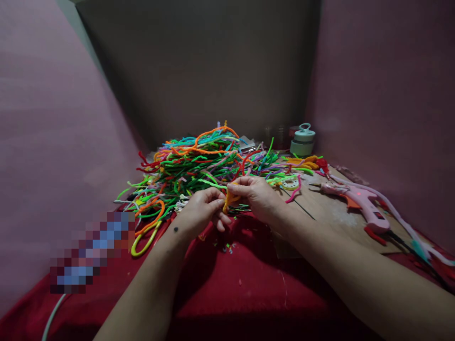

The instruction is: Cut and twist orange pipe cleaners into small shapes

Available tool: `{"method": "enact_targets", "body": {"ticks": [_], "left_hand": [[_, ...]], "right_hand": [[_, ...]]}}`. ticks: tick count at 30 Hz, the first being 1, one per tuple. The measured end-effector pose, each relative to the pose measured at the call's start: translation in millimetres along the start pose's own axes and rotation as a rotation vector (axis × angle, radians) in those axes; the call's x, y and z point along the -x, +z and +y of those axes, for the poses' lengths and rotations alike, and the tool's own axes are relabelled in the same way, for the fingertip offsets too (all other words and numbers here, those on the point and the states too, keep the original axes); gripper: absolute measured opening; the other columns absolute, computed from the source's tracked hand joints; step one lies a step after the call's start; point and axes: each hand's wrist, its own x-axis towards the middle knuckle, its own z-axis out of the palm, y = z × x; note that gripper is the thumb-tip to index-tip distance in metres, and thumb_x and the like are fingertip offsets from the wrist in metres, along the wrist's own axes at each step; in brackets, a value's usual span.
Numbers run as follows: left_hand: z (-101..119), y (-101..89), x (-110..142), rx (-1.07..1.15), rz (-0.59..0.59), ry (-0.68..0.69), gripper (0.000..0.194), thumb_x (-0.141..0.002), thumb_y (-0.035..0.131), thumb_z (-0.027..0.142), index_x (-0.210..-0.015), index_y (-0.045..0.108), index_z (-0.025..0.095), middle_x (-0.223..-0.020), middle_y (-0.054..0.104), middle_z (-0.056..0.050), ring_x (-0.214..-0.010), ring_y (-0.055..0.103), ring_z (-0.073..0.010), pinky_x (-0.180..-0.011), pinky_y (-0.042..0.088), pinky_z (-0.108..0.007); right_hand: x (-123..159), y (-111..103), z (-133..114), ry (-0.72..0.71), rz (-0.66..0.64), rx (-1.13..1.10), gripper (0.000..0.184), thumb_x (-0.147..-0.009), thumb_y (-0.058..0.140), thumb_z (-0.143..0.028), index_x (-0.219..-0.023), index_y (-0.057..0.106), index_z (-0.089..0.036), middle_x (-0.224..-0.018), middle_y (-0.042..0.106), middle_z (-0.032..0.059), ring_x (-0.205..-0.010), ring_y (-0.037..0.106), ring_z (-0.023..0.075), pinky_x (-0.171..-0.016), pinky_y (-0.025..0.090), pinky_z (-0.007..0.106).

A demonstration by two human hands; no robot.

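My left hand (201,208) and my right hand (258,196) meet over the red cloth (227,289), both pinched on a small orange pipe-cleaner piece (229,200) held between them. Thin dark green stems (241,208) stick out under the right hand's fingers. Just behind the hands lies a big heap of coloured pipe cleaners (199,163) in green, orange, red, blue and purple.
A pink glue gun (362,203) lies on a wooden board (330,213) at the right, its cord running to the right edge. Stacked tape rolls (303,141) stand at the back right. Yellow-handled scissors (145,239) lie at the left. Pink walls close in both sides.
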Motion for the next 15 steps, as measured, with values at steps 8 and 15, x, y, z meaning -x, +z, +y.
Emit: {"method": "enact_targets", "body": {"ticks": [8, 15], "left_hand": [[2.1, -2.9, 0.4, -0.038, -0.008, -0.034, 0.009, -0.074, 0.048, 0.021, -0.071, 0.041, 0.017, -0.046, 0.061, -0.001, -0.035, 0.056, -0.0139, -0.037, 0.043, -0.022], [-0.5, -7.1, 1.0, -0.148, -0.031, -0.019, 0.011, -0.074, 0.049, 0.026, -0.072, 0.043, 0.017, -0.048, 0.061, -0.001, -0.038, 0.056, -0.0137, -0.037, 0.04, -0.02]], "right_hand": [[-1.4, -2.0, 2.4, -0.022, -0.055, 0.003, 0.023, -0.061, 0.068, -0.031, -0.059, 0.056, -0.012, -0.052, 0.057, -0.0006, -0.045, 0.05, 0.0081, -0.048, 0.039, 0.022], [-0.6, 0.3, -0.4, -0.044, -0.058, -0.002, 0.025, -0.058, 0.07, -0.034, -0.061, 0.057, -0.013, -0.052, 0.058, -0.0005, -0.044, 0.051, 0.009, -0.049, 0.042, 0.024]]}}
